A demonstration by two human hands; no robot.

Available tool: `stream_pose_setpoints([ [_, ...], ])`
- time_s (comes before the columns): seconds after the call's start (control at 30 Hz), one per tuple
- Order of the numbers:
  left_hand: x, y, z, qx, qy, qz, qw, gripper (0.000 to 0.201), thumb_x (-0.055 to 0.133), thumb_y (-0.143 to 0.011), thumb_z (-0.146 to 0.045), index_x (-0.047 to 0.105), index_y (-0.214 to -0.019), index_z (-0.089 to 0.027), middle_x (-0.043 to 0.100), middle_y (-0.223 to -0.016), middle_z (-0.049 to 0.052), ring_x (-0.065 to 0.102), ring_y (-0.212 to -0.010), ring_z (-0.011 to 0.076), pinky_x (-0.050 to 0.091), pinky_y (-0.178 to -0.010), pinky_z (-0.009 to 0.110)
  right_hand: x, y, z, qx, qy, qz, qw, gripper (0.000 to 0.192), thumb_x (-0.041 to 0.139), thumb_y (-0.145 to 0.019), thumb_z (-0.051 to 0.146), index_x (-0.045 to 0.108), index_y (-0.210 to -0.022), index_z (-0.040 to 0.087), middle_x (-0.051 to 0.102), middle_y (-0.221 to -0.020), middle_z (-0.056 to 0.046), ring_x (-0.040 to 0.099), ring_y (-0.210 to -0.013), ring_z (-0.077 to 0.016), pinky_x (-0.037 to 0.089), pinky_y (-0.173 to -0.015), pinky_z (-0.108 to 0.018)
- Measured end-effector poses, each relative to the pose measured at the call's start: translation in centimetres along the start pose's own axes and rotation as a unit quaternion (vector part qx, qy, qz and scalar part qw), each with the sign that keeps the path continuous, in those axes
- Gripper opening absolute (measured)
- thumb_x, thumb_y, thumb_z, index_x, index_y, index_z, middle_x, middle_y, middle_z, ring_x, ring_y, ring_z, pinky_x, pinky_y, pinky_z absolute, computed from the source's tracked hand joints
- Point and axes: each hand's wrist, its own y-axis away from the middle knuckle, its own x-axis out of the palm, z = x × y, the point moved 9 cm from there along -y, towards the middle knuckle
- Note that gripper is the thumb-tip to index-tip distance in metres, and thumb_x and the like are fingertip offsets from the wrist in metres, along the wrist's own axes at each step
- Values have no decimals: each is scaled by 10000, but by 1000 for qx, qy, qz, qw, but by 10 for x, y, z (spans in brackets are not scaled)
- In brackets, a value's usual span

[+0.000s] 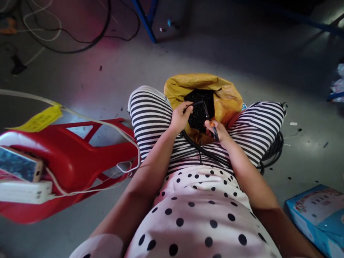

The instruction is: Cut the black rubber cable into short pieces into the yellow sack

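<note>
I sit with striped-trousered knees apart, and a yellow bag (223,94) full of small black parts (198,109) stands between them. My left hand (180,117) pinches a thin black wire end at the bag's mouth. My right hand (215,129) grips a small tool with an orange handle, together with a black cable (203,151) that runs across my lap. A coil of black cable (274,150) lies under my right knee.
A red plastic stool (67,156) stands at my left with a phone (18,163), a white power strip (22,191) and a yellow tag on it. A blue box (325,220) lies at the lower right. Blue frame legs and loose cords cross the grey floor beyond.
</note>
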Motion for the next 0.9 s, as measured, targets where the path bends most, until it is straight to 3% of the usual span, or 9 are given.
stream_pose_setpoints([
  [0.23, 7, 0, 1, 63, -132, 20, 989, 185, 616, -1000, -192, 743, -1131, -166, 778, -960, 51, 723, -882, 187, 559, -902, 312, 5, -5, -8, -10, 87, -7, 996, 687, 684, -690, 885, 484, -756, 231, 482, -665, 35, 432, -644, -131, 308, -595, -275],
  [0.57, 7, -1, 7, 71, -147, 13, 987, 215, 593, -1009, -223, 741, -1154, -165, 817, -1128, 92, 762, -1058, 230, 579, -991, 360, 3, -11, -16, -25, 137, -26, 990, 627, 728, -716, 803, 523, -740, 211, 529, -665, 16, 456, -652, -131, 258, -588, -282],
  [0.9, 9, -1, 4, 62, -153, 16, 986, 225, 594, -1008, -234, 751, -1159, -176, 818, -1133, 86, 760, -1062, 232, 584, -1010, 371, 4, -8, -14, -14, 139, -27, 990, 664, 745, -664, 834, 529, -728, 210, 533, -651, 15, 469, -652, -138, 271, -586, -276],
])
